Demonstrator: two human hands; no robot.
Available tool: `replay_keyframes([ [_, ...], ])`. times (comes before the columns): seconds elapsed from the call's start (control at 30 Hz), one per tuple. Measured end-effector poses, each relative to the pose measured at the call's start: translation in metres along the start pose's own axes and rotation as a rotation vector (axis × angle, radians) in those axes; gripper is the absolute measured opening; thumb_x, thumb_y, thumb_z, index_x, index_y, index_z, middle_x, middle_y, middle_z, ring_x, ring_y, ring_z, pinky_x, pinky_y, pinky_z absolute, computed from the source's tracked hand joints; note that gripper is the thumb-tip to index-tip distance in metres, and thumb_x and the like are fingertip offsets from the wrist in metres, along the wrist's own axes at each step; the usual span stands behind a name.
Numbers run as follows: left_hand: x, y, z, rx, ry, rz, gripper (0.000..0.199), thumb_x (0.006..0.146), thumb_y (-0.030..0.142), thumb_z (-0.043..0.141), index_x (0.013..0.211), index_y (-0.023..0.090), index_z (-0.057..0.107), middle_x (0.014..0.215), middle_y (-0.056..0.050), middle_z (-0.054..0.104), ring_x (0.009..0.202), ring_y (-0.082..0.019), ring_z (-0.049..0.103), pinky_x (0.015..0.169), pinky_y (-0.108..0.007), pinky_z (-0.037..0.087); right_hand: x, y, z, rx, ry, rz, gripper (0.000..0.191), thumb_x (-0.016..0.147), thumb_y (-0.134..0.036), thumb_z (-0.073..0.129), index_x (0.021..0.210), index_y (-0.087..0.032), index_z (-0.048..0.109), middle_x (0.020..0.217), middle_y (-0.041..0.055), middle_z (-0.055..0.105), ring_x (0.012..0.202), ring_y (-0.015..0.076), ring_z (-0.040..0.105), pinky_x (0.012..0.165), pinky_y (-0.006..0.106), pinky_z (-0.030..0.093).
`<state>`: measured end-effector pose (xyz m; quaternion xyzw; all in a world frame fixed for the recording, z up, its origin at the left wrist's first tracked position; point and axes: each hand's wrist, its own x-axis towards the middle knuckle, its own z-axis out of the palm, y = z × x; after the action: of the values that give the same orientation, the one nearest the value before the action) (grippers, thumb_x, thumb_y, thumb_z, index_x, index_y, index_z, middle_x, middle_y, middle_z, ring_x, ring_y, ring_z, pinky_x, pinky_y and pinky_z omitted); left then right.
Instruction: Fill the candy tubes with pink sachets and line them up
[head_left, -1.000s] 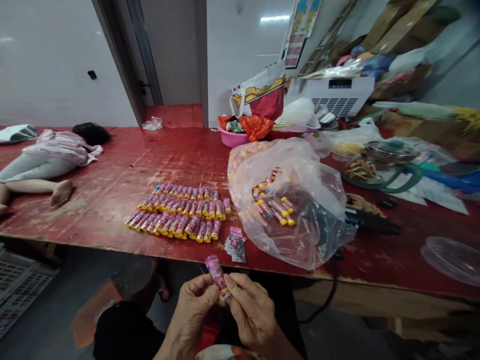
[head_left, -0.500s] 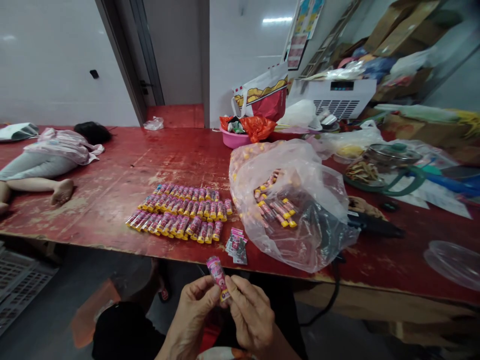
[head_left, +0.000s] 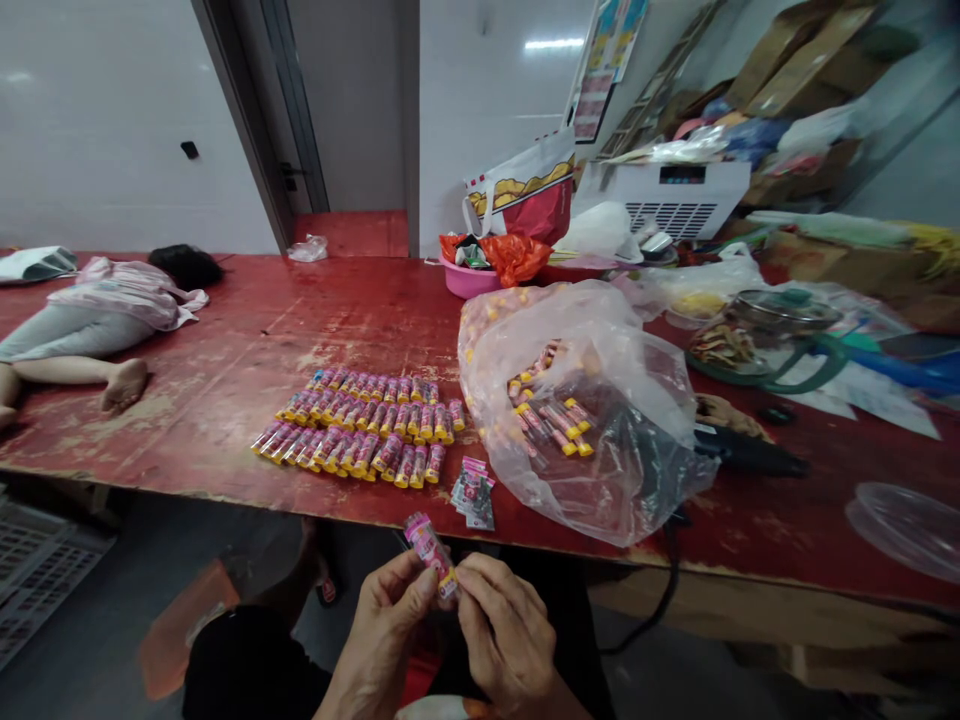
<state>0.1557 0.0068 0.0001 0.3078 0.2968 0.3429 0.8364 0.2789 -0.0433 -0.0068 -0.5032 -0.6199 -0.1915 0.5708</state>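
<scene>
Between my two hands, just in front of the table edge, is a small clear tube [head_left: 427, 548] with a pink printed label and a yellow end. It tilts with its top to the upper left. My left hand [head_left: 390, 620] pinches its side with thumb and fingers. At the lower yellow end, my right hand [head_left: 504, 618] grips it with fingertips. Beyond them lie rows of similar tubes [head_left: 367, 425] with pink labels and yellow ends. A small pile of flat pink and silver labels [head_left: 474, 495] sits near the edge.
A large clear plastic bag [head_left: 600, 350] holding more tubes stands right of the rows. A black tool [head_left: 750, 452] with a cord lies behind it. Farther back are a pink basin [head_left: 472, 280] and a lidded pot [head_left: 780, 320]. A person [head_left: 112, 300] lies on the table [head_left: 247, 330] at left.
The tube in my hands has tilted further, its top moving left. My right hand has shifted slightly to the right, still at the yellow end.
</scene>
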Motion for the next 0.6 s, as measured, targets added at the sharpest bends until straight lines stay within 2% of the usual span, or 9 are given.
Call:
replay_keyframes([
  [0.13,0.0013,-0.0014,-0.0025,0.009,-0.019,0.001,0.024,0.074,0.032,0.083,0.088,0.015,0.074,0.069,-0.002,0.064,0.066,-0.009,0.056,0.068,-0.016,0.043,0.0025,-0.001,0.0006,-0.005,0.005,-0.002,0.016,0.093,-0.004,0.05,0.099,-0.012,0.062,0.083,0.0057,0.068,0.075,0.014,0.069,0.071,0.023,0.054],
  [0.33,0.0048,-0.0015,-0.005,-0.019,-0.002,0.021,0.027,0.074,0.032,0.083,0.093,0.016,0.075,0.071,-0.004,0.066,0.066,-0.009,0.057,0.068,-0.017,0.047,-0.0007,0.0013,0.0047,0.006,-0.044,0.096,0.017,0.095,-0.009,0.048,0.103,-0.012,0.062,0.086,0.0073,0.066,0.076,0.0148,0.068,0.066,0.023,0.053],
  [0.6,0.0062,-0.0014,-0.0089,0.01,0.032,0.015,0.028,0.074,0.035,0.082,0.09,0.013,0.075,0.071,-0.005,0.067,0.064,-0.008,0.057,0.066,-0.017,0.046,-0.0036,0.0019,0.0088,0.01,-0.05,0.049,0.014,0.096,-0.008,0.048,0.09,-0.015,0.059,0.076,0.0037,0.064,0.071,0.0142,0.065,0.064,0.024,0.05],
])
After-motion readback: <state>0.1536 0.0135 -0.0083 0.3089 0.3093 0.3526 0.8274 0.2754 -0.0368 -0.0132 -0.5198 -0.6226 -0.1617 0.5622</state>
